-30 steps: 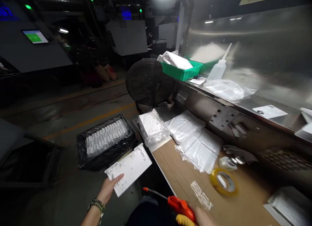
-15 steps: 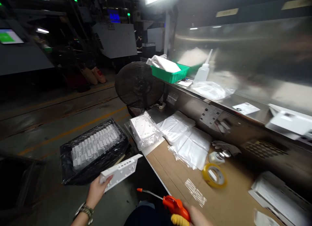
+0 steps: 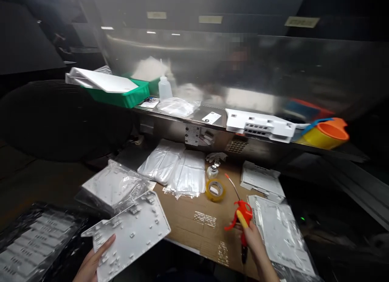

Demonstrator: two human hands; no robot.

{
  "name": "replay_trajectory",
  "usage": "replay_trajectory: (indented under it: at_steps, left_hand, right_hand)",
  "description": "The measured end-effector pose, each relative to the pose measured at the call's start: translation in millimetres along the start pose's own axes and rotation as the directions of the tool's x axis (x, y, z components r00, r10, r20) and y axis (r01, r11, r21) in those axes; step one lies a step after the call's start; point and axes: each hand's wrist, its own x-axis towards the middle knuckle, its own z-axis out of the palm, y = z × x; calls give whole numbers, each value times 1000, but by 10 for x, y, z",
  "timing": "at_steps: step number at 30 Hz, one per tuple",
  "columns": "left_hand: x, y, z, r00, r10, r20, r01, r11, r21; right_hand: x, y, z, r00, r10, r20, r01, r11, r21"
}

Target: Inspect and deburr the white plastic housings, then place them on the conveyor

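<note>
My left hand (image 3: pixel 96 255) grips the lower left edge of a white plastic panel (image 3: pixel 133 235), thumb on its face, which carries small clips and bosses. The panel is tilted in front of the bench's near edge. My right hand (image 3: pixel 249 229) is wrapped round a red air blow gun (image 3: pixel 244 211) over the right of the bench, its thin nozzle pointing up and to the left. Yellow covering shows on one digit. Right of that hand lies a bagged white panel (image 3: pixel 282 229). A roll of yellow tape (image 3: pixel 215 190) lies beyond the blow gun, to its left.
Clear plastic bags (image 3: pixel 188 172) and a bagged part (image 3: pixel 112 184) lie on the cardboard-covered bench (image 3: pixel 182 217). A black-lined crate (image 3: pixel 73 221) holds several white parts at lower left. The shelf above carries a green bin (image 3: pixel 130 97), bottle (image 3: pixel 165 87) and colourful cups (image 3: pixel 328 134).
My view has swung right toward the bench. The panel has turned so its broad, clipped face shows. The blow gun has risen over the bench, its nozzle now pointing upward.
</note>
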Motion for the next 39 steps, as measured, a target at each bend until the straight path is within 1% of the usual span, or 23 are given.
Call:
replay_trajectory:
  at_steps: [2,4,6,8,10,12,14,16,17,18,20,21,23,24,25,27,30,32,34,36,39]
  left_hand:
    - [33,189,373,988,-33,151,35,999,-11]
    - [76,308,735,944,-30,330,10,998,65]
    - [116,355,1087,872,-32,489,-51,987,156]
    - [138,339,1434,792,-54,608,-105,969,222]
    - [141,281,1768,723,-73,687,-169,946,278]
    - [151,211,2078,661,-66,747,-266,911,316]
    - [205,158,2344,615,-22,788,-388,862,327]
    - [328,138,2551,585,55,809,-528,783,329]
    - [416,140,2629,570,100,815,-603,725,333]
    - [516,148,2690,551,145,822,-677,653,339]
    - [737,168,2767,494,215,843,-806,478,350]
    - [846,176,2789,460,231,858,-852,386,353]
    - [1041,183,2814,400,224,889,-909,220,354]
    - [1121,182,2825,382,208,900,-922,150,356]
    - [1189,181,2837,372,189,909,-928,89,361]
    - [1288,185,2873,374,149,915,-925,-11,380]
    - [1379,244,2958,407,102,908,-902,-112,417]
    - [1422,325,3017,427,79,901,-888,-149,434]
    - [1451,418,3055,442,64,895,-879,-167,446]
    - [1458,485,3056,447,53,893,-876,-176,449]
    - [1419,470,2997,426,40,904,-885,-188,426]
  right_hand:
    - [209,31,-45,989,-21,-143,28,998,51]
    - [262,30,-7,973,-33,-228,58,993,106]
    - [153,33,100,970,-48,-240,92,981,173]
    - [-62,52,248,984,-55,-172,97,963,251]
    - [-301,75,396,997,-45,-63,63,942,331]
    - [-492,84,491,1000,-22,14,15,915,404]
    - [-614,63,488,1000,2,22,-12,883,470]
    - [-691,18,382,1000,18,-14,-8,851,524]
    - [-728,-12,299,999,23,-44,5,835,550]
    - [-770,-43,207,996,32,-83,22,815,579]
    - [-882,-110,23,983,59,-173,66,766,639]
    - [-950,-145,-55,974,75,-215,90,742,665]
    - [-1096,-211,-170,954,102,-282,133,701,701]
    - [-1168,-242,-206,946,109,-306,151,686,712]
    - [-1233,-268,-230,938,116,-328,168,673,720]
    - [-1339,-302,-255,921,133,-365,195,653,732]
    - [-1420,-287,-270,903,147,-403,218,653,726]
    - [-1423,-238,-271,902,138,-410,224,661,716]
    - [-1391,-175,-254,902,125,-412,231,668,708]
    - [-1337,-110,-209,899,125,-420,234,673,702]
    - [-1244,-31,-87,894,139,-426,226,680,697]
